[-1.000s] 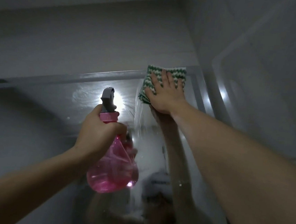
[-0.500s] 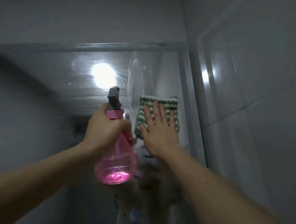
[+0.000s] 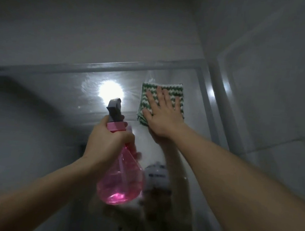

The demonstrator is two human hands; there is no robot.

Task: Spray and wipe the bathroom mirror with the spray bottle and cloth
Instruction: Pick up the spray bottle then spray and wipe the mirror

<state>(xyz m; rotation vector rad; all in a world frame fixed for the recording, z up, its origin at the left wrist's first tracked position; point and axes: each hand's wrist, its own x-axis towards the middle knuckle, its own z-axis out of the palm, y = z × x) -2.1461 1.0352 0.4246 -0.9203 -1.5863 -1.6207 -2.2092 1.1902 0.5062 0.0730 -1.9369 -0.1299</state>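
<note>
Here the right hand (image 3: pixel 162 116) lies flat with fingers spread, pressing the green and white cloth (image 3: pixel 161 102) on the mirror (image 3: pixel 56 95) near its top right corner. The left hand (image 3: pixel 106 142) is wrapped around the neck of the pink spray bottle (image 3: pixel 121 179), held up just left of the cloth. A bright light spot (image 3: pixel 110 92) shines on the glass above the grey nozzle (image 3: pixel 115 110).

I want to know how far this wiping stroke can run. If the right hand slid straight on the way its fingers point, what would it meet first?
Probably the mirror's top frame. The right hand presses the cloth flat on the mirror, fingers pointing up, with only a short strip of glass above.
</note>
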